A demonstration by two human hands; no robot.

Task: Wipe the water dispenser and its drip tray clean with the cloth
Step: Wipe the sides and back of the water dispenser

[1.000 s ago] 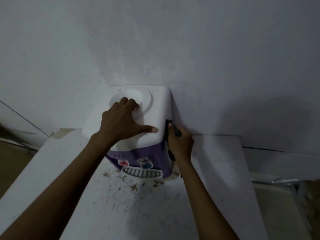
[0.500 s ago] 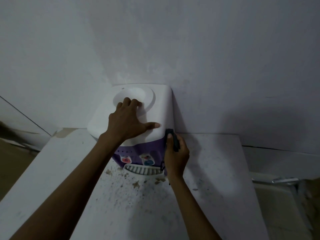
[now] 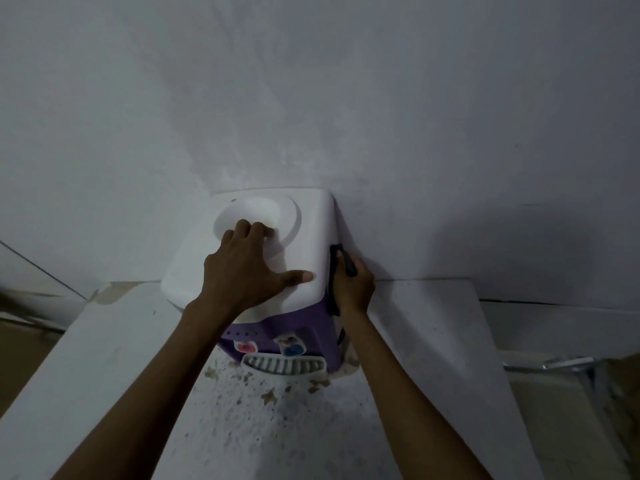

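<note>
Clamped in my right hand point(image 3: 353, 287), the dark cloth point(image 3: 335, 271) presses the right side of the water dispenser point(image 3: 311, 237); my left hand point(image 3: 242, 268) lies flat and spread on its white top (upright, taps facing me), drip tray point(image 3: 284, 365) at its foot on the speckled counter point(image 3: 433, 341)

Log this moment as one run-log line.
left hand: flat on water dispenser top, bracing | right hand: presses dark cloth on its right side | drip tray: untouched
</note>
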